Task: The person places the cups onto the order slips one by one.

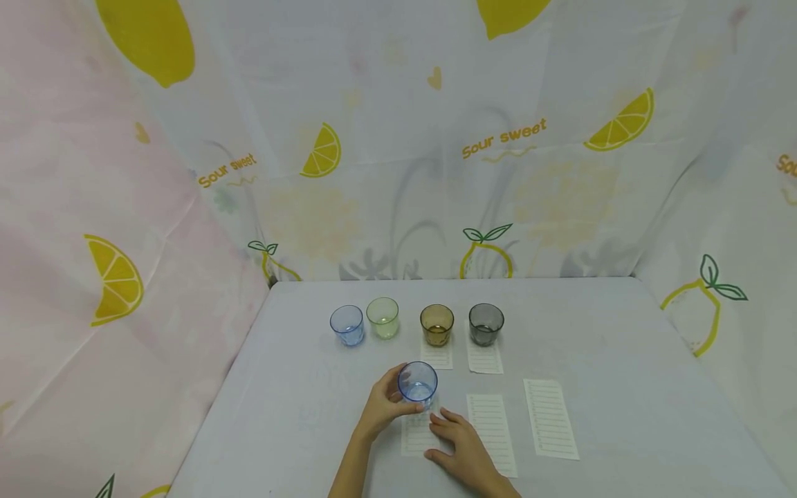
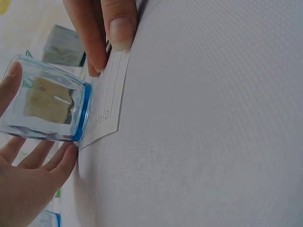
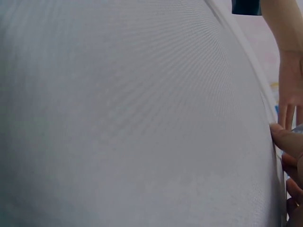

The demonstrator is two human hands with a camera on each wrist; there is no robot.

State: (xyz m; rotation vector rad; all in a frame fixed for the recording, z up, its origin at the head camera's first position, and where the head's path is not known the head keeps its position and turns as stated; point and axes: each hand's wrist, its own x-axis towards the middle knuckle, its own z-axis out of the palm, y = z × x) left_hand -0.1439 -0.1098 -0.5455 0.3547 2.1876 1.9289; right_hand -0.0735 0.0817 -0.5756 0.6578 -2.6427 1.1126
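Observation:
My left hand [image 1: 378, 411] holds a clear blue glass [image 1: 418, 387] between thumb and fingers. The glass stands upright, its thick blue base [image 2: 84, 113] close over the far end of a lined paper slip [image 1: 416, 439]. To the right, my right hand [image 1: 462, 448] is low at the slip's right side with fingers loosely bent. In the left wrist view its thumb [image 2: 120, 30] presses on the slip's edge. In the right wrist view, only part of the right hand [image 3: 289, 142] shows at the right edge, with the left hand [image 3: 291, 80] beyond it.
Behind stand another blue glass [image 1: 346, 326], a green glass [image 1: 382, 318], an amber glass [image 1: 437, 326] and a grey glass [image 1: 486, 325]. The amber and grey ones stand on paper slips. Two more slips, one nearer [image 1: 492, 432] and one farther right [image 1: 551, 418], lie on the white table [image 1: 623, 387].

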